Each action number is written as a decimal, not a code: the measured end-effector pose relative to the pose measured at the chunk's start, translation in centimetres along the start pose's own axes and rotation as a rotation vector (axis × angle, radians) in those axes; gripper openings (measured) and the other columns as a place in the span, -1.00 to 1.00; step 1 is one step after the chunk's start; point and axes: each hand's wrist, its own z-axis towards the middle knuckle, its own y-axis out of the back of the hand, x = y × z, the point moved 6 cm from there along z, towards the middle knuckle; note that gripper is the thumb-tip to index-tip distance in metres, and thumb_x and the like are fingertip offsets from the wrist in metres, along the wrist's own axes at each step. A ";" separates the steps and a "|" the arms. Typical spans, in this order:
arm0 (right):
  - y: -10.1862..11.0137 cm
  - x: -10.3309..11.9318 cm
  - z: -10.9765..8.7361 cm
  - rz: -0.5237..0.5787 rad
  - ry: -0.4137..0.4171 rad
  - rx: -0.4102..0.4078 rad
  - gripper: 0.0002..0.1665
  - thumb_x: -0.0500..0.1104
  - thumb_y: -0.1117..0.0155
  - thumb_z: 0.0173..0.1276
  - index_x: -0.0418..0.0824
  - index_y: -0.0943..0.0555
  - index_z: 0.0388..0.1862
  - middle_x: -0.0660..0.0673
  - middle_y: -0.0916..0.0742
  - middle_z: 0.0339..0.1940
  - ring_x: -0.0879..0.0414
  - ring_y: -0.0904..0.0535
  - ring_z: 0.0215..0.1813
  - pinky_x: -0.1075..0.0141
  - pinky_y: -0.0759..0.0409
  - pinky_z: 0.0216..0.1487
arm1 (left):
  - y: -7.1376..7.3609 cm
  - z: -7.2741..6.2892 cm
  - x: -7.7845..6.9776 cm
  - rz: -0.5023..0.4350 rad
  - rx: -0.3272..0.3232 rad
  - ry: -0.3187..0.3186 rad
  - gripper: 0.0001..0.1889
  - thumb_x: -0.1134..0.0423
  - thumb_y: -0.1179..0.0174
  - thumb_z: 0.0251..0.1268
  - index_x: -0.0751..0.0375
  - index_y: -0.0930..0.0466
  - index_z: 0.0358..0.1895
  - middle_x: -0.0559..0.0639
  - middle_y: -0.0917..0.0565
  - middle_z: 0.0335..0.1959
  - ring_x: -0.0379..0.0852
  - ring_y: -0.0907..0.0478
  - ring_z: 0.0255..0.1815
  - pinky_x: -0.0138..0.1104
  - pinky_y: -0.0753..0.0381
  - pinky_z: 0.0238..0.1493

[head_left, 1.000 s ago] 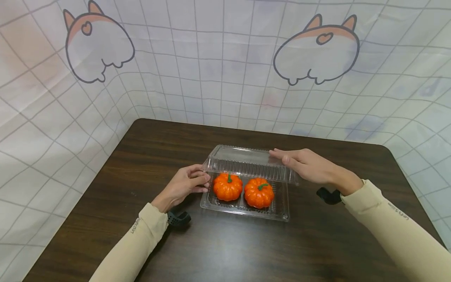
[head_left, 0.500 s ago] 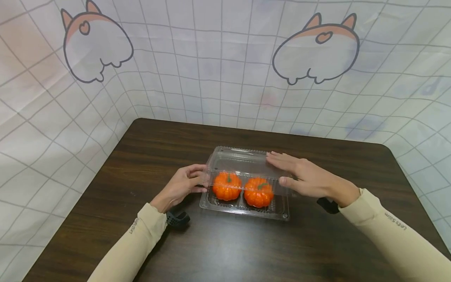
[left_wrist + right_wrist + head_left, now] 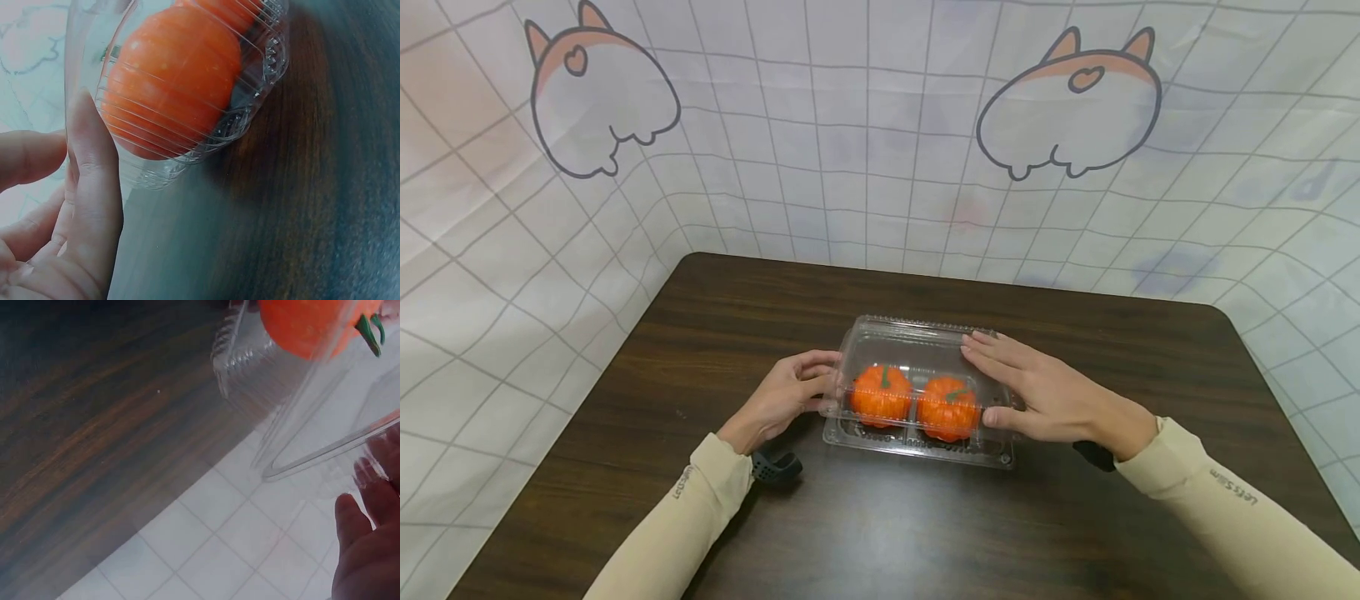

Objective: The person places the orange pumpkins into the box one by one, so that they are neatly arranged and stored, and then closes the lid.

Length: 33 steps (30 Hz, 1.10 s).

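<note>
A clear plastic clamshell box (image 3: 917, 451) holds two orange toy pumpkins (image 3: 881, 395) with green stems. Its hinged lid (image 3: 917, 337) leans forward over them, its front edge still above the base's front rim. At the box's left side, my left hand (image 3: 784, 392) pinches the edge between thumb and fingers; the left wrist view shows the thumb (image 3: 94, 169) against the clear wall. My right hand (image 3: 1045, 396) lies on the lid's right part with fingers extended, the thumb near its front right corner. In the right wrist view, its fingers (image 3: 378, 494) are at the lid.
The box stands on a dark wood-grain table (image 3: 880, 525). A white grid-patterned curtain (image 3: 820, 150) with corgi drawings hangs behind and at both sides. Dark straps (image 3: 777, 467) are on the wrists below the pale sleeves.
The lid has swung forward and down over the pumpkins. My right hand has moved down and toward me with it, while the left hand has kept its place at the box's left side.
</note>
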 end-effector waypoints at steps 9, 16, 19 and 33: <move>-1.3 0.2 -0.7 -0.045 0.083 -0.058 0.04 0.34 -0.23 0.44 -0.19 -0.18 0.67 -0.22 -0.34 0.67 -0.14 -0.23 0.69 0.52 0.43 0.71 | -0.2 -0.1 0.2 -0.022 0.013 -0.003 -0.47 0.30 -0.20 0.51 0.26 -0.37 0.47 0.02 -0.69 0.09 -0.15 -0.72 -0.04 -0.25 -0.81 0.04; -1.7 0.5 -0.5 -0.079 0.124 -0.104 0.03 0.37 -0.17 0.47 -0.20 -0.18 0.67 -0.24 -0.37 0.65 -0.12 -0.26 0.68 0.38 0.33 0.77 | 0.2 -0.3 0.4 -0.029 0.015 0.006 -0.50 0.23 -0.16 0.57 0.26 -0.38 0.47 0.03 -0.66 0.12 -0.14 -0.69 0.01 -0.28 -0.80 0.05; -1.8 0.7 -0.5 -0.095 0.140 -0.128 0.01 0.36 -0.17 0.48 -0.23 -0.21 0.66 -0.25 -0.38 0.65 -0.13 -0.27 0.67 0.32 0.27 0.79 | 0.3 -0.5 0.4 -0.046 0.016 0.010 -0.50 0.21 -0.15 0.58 0.28 -0.39 0.46 0.02 -0.64 0.07 -0.14 -0.68 0.00 -0.28 -0.81 0.03; -2.7 0.9 -0.4 -0.156 0.107 -0.101 0.05 0.34 -0.23 0.46 -0.18 -0.15 0.68 -0.20 -0.33 0.68 -0.12 -0.24 0.69 0.35 0.35 0.78 | 0.6 -1.6 1.6 -0.046 -0.015 0.115 -0.54 0.07 -0.03 0.66 0.22 -0.46 0.43 0.06 -0.65 -0.02 -0.09 -0.70 -0.07 -0.23 -0.82 0.02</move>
